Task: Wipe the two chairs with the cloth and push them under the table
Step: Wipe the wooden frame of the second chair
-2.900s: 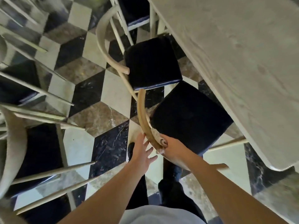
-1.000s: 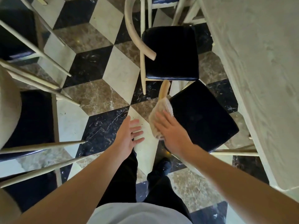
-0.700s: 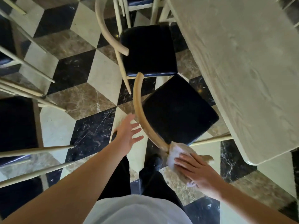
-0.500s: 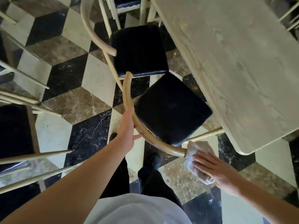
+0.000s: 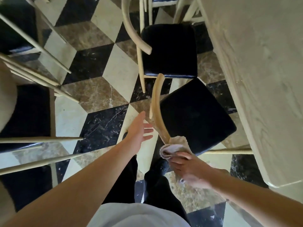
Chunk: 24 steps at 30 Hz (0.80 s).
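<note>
Two pale wooden chairs with black seat pads stand beside the light wooden table (image 5: 262,79). The near chair (image 5: 195,115) sits turned at an angle, its curved backrest rail (image 5: 155,108) toward me. The far chair (image 5: 168,49) stands just beyond it. My right hand (image 5: 188,169) is closed on a beige cloth (image 5: 173,146) that is wrapped around the near end of the backrest rail. My left hand (image 5: 139,130) hovers open just left of the rail, fingers spread, not touching it.
More pale chairs (image 5: 27,112) with black seats crowd the left side, their legs and rails jutting toward the middle. The floor (image 5: 98,94) is a black, cream and brown marble cube pattern. My legs in dark trousers stand directly behind the near chair.
My right hand has brought the cloth back from the rail's right end onto the rail. My left hand let go of the rail and now hovers open beside it.
</note>
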Motion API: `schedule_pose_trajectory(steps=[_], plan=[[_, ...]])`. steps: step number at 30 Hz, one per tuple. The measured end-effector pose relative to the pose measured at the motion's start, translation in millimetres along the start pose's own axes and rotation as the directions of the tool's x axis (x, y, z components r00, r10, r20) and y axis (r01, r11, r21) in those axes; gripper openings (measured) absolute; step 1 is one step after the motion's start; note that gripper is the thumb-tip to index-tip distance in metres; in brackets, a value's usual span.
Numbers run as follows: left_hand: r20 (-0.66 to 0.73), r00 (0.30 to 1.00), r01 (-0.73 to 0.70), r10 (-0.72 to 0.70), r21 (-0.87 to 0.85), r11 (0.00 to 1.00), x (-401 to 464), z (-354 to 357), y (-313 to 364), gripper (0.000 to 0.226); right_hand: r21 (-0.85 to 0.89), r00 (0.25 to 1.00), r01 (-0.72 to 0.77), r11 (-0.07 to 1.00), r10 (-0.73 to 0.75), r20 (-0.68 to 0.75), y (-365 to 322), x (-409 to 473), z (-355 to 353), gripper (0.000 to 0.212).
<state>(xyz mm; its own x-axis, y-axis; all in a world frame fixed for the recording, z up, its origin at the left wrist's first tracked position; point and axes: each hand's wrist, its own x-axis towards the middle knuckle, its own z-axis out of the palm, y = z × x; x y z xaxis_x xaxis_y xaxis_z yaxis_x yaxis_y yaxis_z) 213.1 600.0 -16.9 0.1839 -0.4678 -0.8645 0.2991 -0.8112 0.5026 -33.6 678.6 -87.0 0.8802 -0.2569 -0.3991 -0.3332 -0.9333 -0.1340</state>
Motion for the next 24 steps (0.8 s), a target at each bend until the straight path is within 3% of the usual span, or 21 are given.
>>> schedule_pose_trajectory(steps=[4, 7, 10, 12, 15, 17, 20, 22, 24], plan=[[0.006, 1.0, 0.03, -0.03, -0.092, 0.995, 15, -25, 24, 0.03, -0.048, 0.93, 0.323, 0.945, -0.307, 0.203, 44, 56, -44, 0.022], [0.058, 0.998, 0.03, -0.023, -0.114, 0.993, 22, -44, 41, 0.029, -0.013, 0.885, 0.411, 0.911, -0.396, 0.243, 71, 95, -70, 0.018], [0.072, 0.997, 0.045, -0.034, -0.154, 0.987, 32, -63, 52, 0.031, 0.066, 0.904, 0.38, 0.923, -0.386, 0.185, 104, 141, -93, 0.008], [0.064, 0.996, 0.068, -0.057, -0.181, 0.981, 40, -76, 56, 0.032, 0.078, 0.945, 0.27, 0.96, -0.28, 0.171, 134, 177, -107, 0.008], [0.057, 0.995, 0.089, -0.079, -0.197, 0.976, 50, -88, 61, 0.033, 0.069, 0.978, -0.049, 0.996, 0.034, 0.206, 191, 214, -126, 0.014], [0.061, 0.995, 0.094, -0.084, -0.192, 0.977, 55, -96, 62, 0.032, 0.089, 0.941, -0.274, 0.958, 0.248, 0.228, 225, 229, -135, 0.015], [0.056, 0.995, 0.085, -0.078, -0.147, 0.985, 60, -103, 62, 0.028, 0.084, 0.815, -0.568, 0.819, 0.546, 0.192, 252, 242, -141, 0.013], [0.051, 0.996, 0.079, -0.073, -0.125, 0.989, 61, -104, 63, 0.028, 0.014, 0.753, -0.644, 0.765, 0.631, 0.183, 250, 249, -148, 0.019], [0.051, 0.996, 0.081, -0.075, -0.123, 0.989, 56, -102, 60, 0.028, -0.045, 0.765, -0.614, 0.788, 0.607, 0.216, 232, 249, -148, 0.017]])
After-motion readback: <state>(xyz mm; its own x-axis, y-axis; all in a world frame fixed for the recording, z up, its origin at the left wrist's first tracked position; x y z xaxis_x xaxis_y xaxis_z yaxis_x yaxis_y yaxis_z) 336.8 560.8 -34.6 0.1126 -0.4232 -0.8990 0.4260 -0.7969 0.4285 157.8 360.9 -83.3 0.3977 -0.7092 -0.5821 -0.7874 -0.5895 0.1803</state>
